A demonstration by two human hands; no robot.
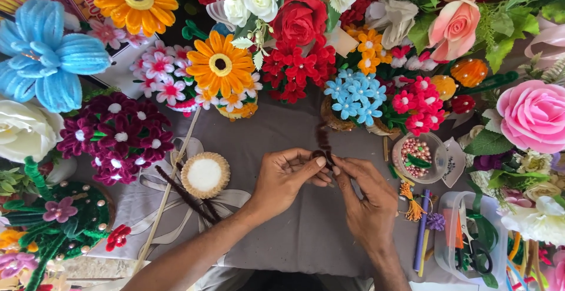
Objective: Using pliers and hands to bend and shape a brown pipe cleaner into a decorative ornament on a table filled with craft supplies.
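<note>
My left hand [286,179] and my right hand [366,194] meet over a grey cloth [294,232]. Both pinch a dark brown pipe cleaner [322,138] that is bent into a small loop between the fingertips, with its free end rising toward the flowers. Two more brown pipe cleaners [187,195] lie crossed on the cloth to the left, beside a round white disc with a tan fuzzy rim [205,175].
Handmade flowers ring the cloth: an orange daisy [219,63], red blooms [299,61], blue flowers [356,95], a large blue flower [44,55], a pink rose [532,114]. A bowl of pink beads [416,157] and a clear box with scissors [471,244] sit right. A thin stick [168,191] lies left.
</note>
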